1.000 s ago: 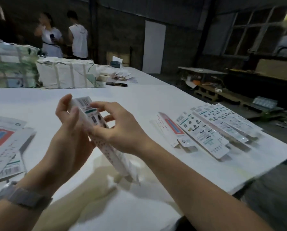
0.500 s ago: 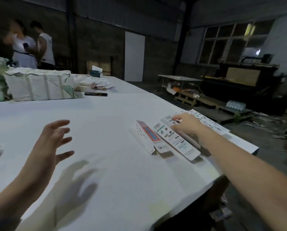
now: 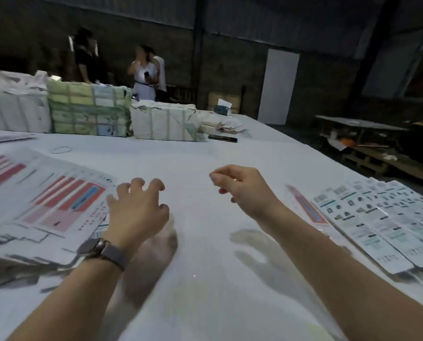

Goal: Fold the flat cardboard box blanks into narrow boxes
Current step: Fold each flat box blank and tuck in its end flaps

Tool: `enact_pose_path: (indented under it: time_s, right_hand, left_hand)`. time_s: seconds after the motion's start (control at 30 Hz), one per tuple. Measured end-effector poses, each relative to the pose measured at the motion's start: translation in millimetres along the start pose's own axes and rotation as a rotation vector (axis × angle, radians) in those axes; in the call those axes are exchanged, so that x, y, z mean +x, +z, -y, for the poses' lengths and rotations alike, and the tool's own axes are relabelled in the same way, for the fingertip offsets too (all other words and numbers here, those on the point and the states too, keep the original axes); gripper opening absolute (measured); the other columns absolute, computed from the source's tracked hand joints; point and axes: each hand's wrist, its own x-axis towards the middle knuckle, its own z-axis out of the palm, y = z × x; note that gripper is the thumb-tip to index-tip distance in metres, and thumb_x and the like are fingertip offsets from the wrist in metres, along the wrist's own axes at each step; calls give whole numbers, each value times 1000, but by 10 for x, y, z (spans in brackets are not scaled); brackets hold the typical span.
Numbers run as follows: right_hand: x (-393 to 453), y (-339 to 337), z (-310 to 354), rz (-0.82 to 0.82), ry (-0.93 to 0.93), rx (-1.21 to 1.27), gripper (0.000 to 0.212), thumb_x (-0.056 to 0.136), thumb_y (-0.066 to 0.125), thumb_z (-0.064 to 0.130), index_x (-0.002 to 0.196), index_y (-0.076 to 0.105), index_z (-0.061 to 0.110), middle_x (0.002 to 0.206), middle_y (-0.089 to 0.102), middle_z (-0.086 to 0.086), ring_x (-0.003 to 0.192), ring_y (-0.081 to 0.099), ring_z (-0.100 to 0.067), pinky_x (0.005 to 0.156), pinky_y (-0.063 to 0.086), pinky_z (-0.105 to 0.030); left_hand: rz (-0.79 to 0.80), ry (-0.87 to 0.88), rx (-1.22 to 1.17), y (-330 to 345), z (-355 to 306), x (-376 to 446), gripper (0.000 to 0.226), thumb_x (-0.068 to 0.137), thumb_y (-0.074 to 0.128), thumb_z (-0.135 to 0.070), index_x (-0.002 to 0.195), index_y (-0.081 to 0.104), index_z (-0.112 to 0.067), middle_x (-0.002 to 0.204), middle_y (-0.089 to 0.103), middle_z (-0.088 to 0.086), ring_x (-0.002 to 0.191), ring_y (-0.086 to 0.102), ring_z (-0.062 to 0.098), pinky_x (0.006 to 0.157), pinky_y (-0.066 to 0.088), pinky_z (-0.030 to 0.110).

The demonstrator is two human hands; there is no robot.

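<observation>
A spread stack of flat box blanks (image 3: 45, 200) with red and blue print lies on the white table (image 3: 205, 279) at the left. A row of folded narrow boxes (image 3: 382, 222) lies at the right, near the table's edge. My left hand (image 3: 138, 210), with a watch on the wrist, hovers just right of the blanks, fingers spread and curled, holding nothing. My right hand (image 3: 245, 190) hangs above the middle of the table, left of the folded boxes, fingers loosely curled and empty.
Wrapped bundles (image 3: 90, 112) stand along the table's far side, with a dark phone (image 3: 222, 138) and loose papers beside them. A thin ring (image 3: 61, 150) lies on the table. Several people (image 3: 144, 75) stand behind. The table's edge runs along the right; pallets (image 3: 377, 163) lie beyond.
The folded box went from both hands to the row at the right. My right hand has left it and pulled back to the middle. My left hand has moved toward the blanks.
</observation>
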Motion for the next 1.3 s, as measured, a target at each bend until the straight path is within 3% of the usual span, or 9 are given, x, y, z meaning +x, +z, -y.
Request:
enact_pose_path:
  time_s: [0.1,0.2,0.37,0.47,0.67,0.8,0.97,1.17,1.3]
  right_hand:
    - [54,497,158,134,1,169,11,95,64,31,91,72,26,84,69,12,73,63,-3,60,42,-13]
    - [52,767,96,163,8,304,12,96,61,24,95,73,24,81,69,10,74,63,-5,62,45,-18]
    - [34,804,-134,153,27,416,16,98,59,18,95,75,20,79,70,4,72,63,-10,62,47,-24]
    - [62,741,-154,120,29,485,21,99,56,16,91,76,20,75,67,2,69,61,-12,60,46,-24]
    - [86,632,-151,36,26,514,22,98,56,15,88,75,20,72,65,2,68,59,-13,62,44,-28]
    - [118,538,-134,-23,-33,555,15,97,59,17,98,72,26,77,66,6,71,61,-10,63,47,-28]
    - [129,473,-113,-203,-267,298,31,90,68,30,119,58,40,106,63,17,92,62,-4,69,54,-19]
    - [83,449,-172,-231,-463,-92,67,84,73,6,143,49,26,137,45,19,123,47,-10,91,49,-22]
    - [67,433,-157,-150,-494,-183,74,82,72,3,144,46,31,133,49,14,126,36,-8,92,32,1]
  left_hand:
    - [104,-182,181,-88,202,51,52,92,53,-41,140,33,-35,157,21,15,146,7,52,113,13,70]
    - [165,-270,246,-167,358,73,51,92,52,-39,140,35,-35,157,23,18,142,9,60,110,9,74]
    - [139,-183,319,-270,419,83,65,79,66,-31,138,40,-33,132,53,8,126,49,36,100,36,48]
    - [87,-131,314,-251,313,47,45,89,58,-29,132,47,-26,123,62,5,120,55,33,89,42,41]
    - [-201,86,47,-390,58,-69,40,100,40,-13,139,34,-23,102,66,12,80,60,32,63,50,43]
    - [-447,225,-533,-590,-110,-114,46,102,50,-8,142,36,-23,126,67,15,83,68,21,59,62,29]
    - [-20,54,-1281,-526,-273,-198,33,101,57,-11,122,50,-36,96,78,-7,82,75,10,54,58,21]
    - [248,74,-1404,-307,-348,-249,38,99,47,-6,118,61,-35,99,76,-6,74,73,14,58,58,26]
    - [495,108,-1648,-259,-316,-277,49,88,45,-6,129,55,-30,115,71,9,87,73,30,71,61,45]
